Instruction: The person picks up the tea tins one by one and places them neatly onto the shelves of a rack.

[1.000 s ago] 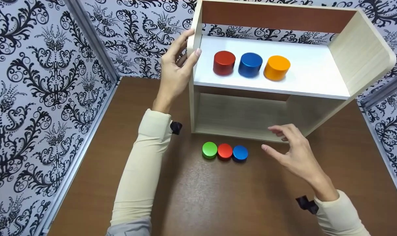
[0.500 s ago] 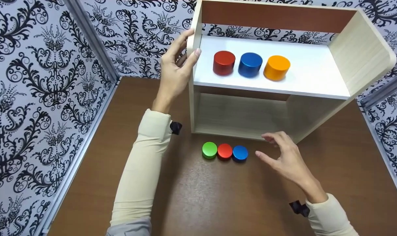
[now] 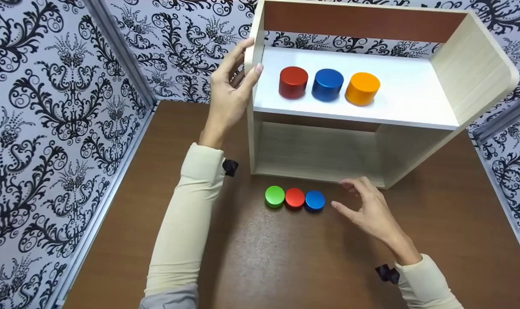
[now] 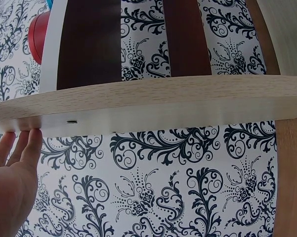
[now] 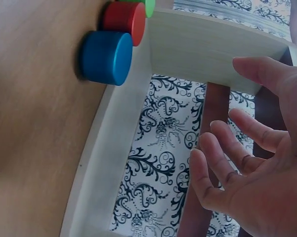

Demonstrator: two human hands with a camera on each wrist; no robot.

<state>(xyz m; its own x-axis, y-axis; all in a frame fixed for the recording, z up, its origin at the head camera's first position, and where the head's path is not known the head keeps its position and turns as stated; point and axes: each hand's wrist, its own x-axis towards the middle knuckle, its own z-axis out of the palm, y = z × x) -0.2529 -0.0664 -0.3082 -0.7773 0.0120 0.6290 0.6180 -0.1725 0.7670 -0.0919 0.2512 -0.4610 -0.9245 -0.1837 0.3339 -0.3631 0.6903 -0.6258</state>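
My left hand [image 3: 230, 92] grips the left side panel [image 3: 256, 38] of a small wooden shelf unit, thumb at the front edge and fingers against its outer face. In the left wrist view, the fingertips [image 4: 33, 136] touch that panel. My right hand [image 3: 368, 212] hovers over the table with thumb and fingers spread, holding nothing. Just left of it, a blue cylinder [image 3: 315, 200] ends a row on the table, beside a red cylinder [image 3: 294, 198] and a green cylinder [image 3: 274, 196]. The right wrist view shows the blue cylinder [image 5: 106, 58] apart from the hand.
On the white upper shelf [image 3: 408, 96] stand a larger red cylinder [image 3: 293, 83], a blue one [image 3: 328, 85] and an orange one [image 3: 362, 89]. Below is the lower compartment [image 3: 320, 150]. The brown table [image 3: 260, 262] is bounded by patterned walls [image 3: 49, 128].
My right hand has moved left and slightly toward me, closer to the small blue cylinder. My left hand stays on the side panel, and the cylinders have not moved.
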